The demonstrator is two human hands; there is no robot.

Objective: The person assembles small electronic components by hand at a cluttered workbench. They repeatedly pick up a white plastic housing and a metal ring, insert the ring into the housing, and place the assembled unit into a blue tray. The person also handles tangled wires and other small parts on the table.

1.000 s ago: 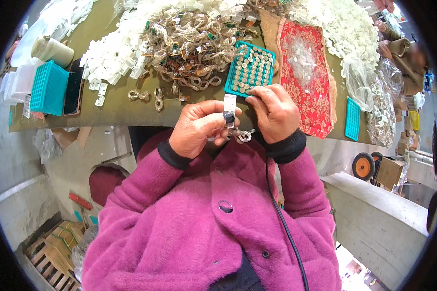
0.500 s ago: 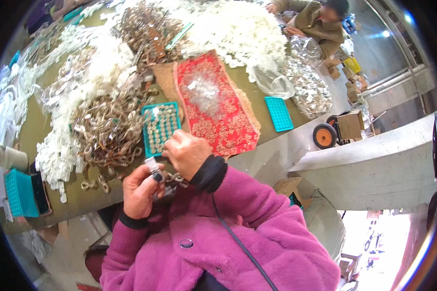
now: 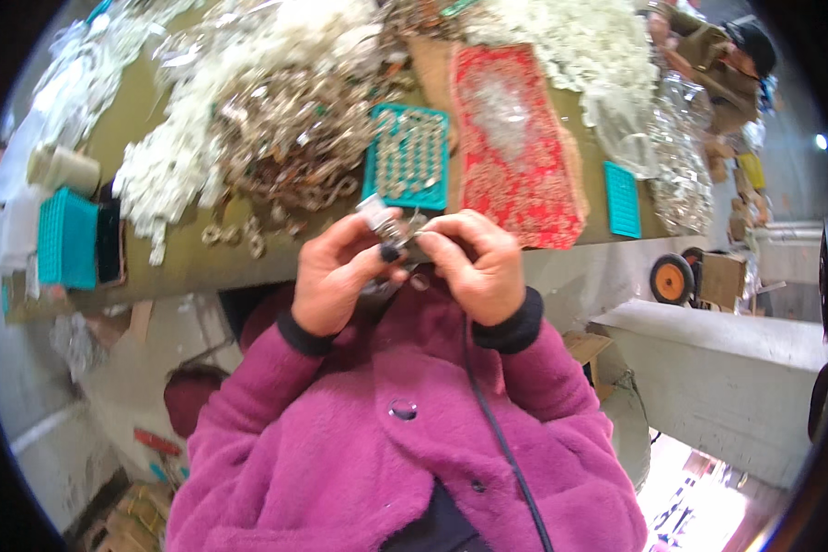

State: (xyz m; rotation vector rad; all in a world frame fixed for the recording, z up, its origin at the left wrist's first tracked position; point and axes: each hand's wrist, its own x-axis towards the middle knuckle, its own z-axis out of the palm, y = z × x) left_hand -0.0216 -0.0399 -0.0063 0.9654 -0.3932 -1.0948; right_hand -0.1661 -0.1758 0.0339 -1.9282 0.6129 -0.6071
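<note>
With one whitish piece (image 3: 374, 211), seemingly unfinished, pinched in my left hand (image 3: 331, 276) near the teal tray (image 3: 429, 201), my right hand (image 3: 478, 268) closes beside it, its hold unclear, many round parts (image 3: 408, 153) and heaped cords (image 3: 285, 138) remaining.

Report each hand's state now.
Left hand: closed, holding a small white piece.
Right hand: pinched closed; what it holds, if anything, cannot be told.

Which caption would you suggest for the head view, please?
Left hand grips a small pale piece beside right hand, near a filled teal tray.
</note>
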